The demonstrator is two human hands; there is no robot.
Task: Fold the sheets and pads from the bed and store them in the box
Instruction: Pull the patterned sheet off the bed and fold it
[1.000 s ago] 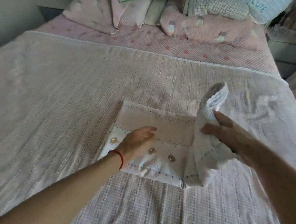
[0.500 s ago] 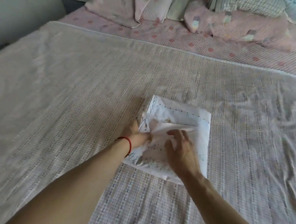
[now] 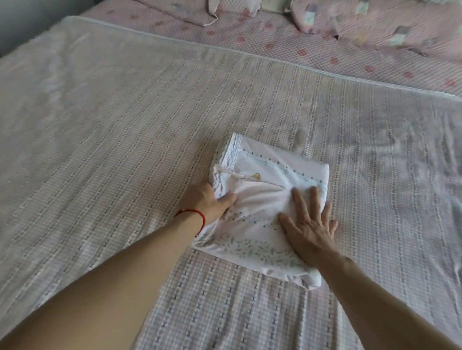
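— Where is the folded sheet [image 3: 263, 200]?
— On the bed's checked cover [image 3: 115, 127], near its middle.
— And the hands?
— The right hand [image 3: 310, 229] lies flat on it, fingers spread, its grip released. The left hand [image 3: 210, 202] grasps the sheet's left edge, fingers tucked underneath.
— Anything else?
— Pink pillows [image 3: 377, 25] at the head.

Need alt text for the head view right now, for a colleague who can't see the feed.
Two bare hands work a folded white printed cloth lying on a checked bed cover: the right hand presses flat on its near right part, while the left hand, a red string at the wrist, holds its left edge. Pink pillows line the far end of the bed.
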